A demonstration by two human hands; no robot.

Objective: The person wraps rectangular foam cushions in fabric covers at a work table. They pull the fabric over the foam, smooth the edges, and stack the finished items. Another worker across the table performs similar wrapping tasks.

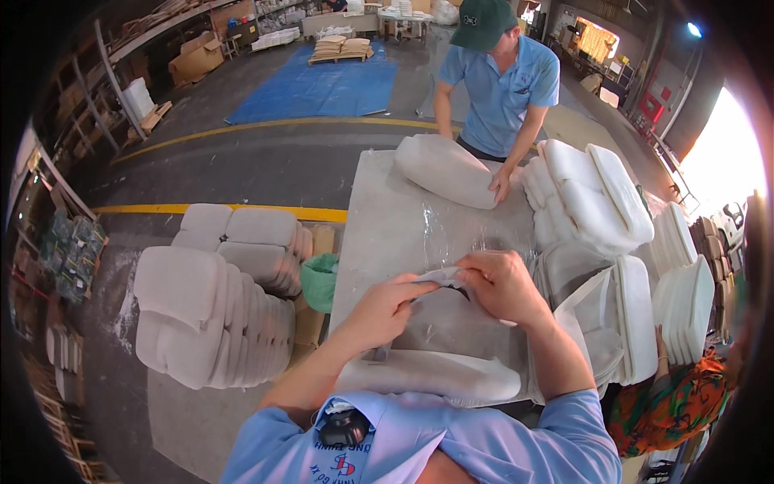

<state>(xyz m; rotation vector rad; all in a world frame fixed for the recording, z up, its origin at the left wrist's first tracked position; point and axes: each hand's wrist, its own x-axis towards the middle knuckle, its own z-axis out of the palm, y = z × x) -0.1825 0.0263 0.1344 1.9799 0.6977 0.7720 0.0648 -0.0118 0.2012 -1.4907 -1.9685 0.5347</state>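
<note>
Both my hands are up over the middle of the table [379,214], near its front. Between them a thin whitish packing sheet [439,276] is bunched. My left hand [379,310] grips its left end with bent fingers. At the other end my right hand [504,286] pinches it, fingers curled inward. A small dark patch shows beneath the sheet; I cannot make out what it is. Close to my body a long, rounded, white-wrapped piece [435,377] lies across the table. Across from me, a co-worker's hand [501,184] touches another rounded, pale-wrapped piece [446,171].
Stacked wrapped pads [214,315] stand on the left beside a green bag [320,282]. More white-wrapped pads [588,194] crowd the table's right side. Another person's patterned sleeve [677,403] is at lower right. A blue sheet [318,85] covers floor farther back.
</note>
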